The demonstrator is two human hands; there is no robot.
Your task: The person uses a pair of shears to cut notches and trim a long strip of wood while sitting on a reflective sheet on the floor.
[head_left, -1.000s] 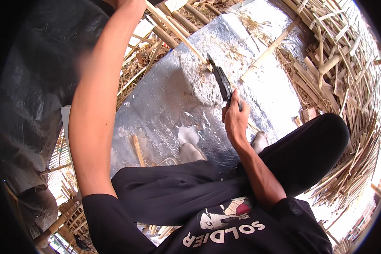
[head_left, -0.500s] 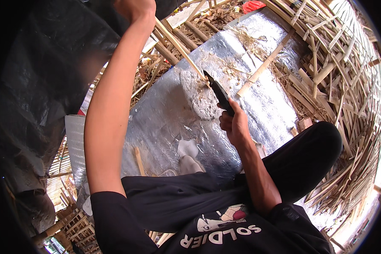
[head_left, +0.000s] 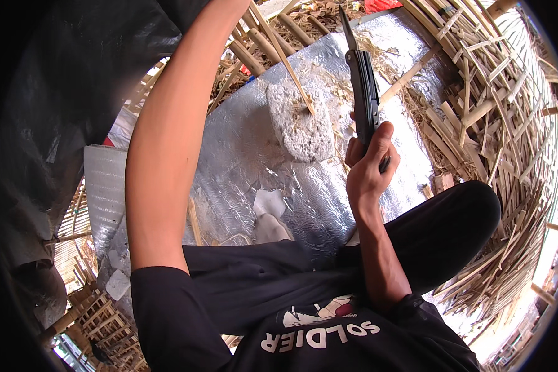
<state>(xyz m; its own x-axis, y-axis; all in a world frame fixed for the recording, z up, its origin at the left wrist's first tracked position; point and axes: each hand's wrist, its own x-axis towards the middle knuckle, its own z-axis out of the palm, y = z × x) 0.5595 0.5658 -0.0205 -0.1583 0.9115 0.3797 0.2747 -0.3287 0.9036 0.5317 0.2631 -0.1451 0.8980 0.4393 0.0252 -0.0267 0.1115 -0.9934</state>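
My right hand [head_left: 371, 162] is closed around the black handle of a folding knife [head_left: 363, 87]. The knife is held upright, its dark blade unfolded and pointing to the far side. It is apart from a thin bamboo strip [head_left: 286, 62], whose near end lies on a rough grey block [head_left: 301, 133]. From there the strip runs up and left, passing beside my left wrist. My left arm reaches far forward, and the hand itself is cut off by the top edge, so its fingers and grip are hidden.
A crinkled silver sheet [head_left: 229, 164] lies under the block, with shavings scattered on it. To the right is a large heap of split bamboo strips [head_left: 496, 118]. Bamboo poles [head_left: 263, 46] lie beyond the sheet. Black plastic sheeting [head_left: 80, 80] hangs at the left.
My right hand has lifted the knife off the strip's end, and its blade has swung upward to the right. My left arm has shifted slightly right and farther away, leaving its hand out of view.
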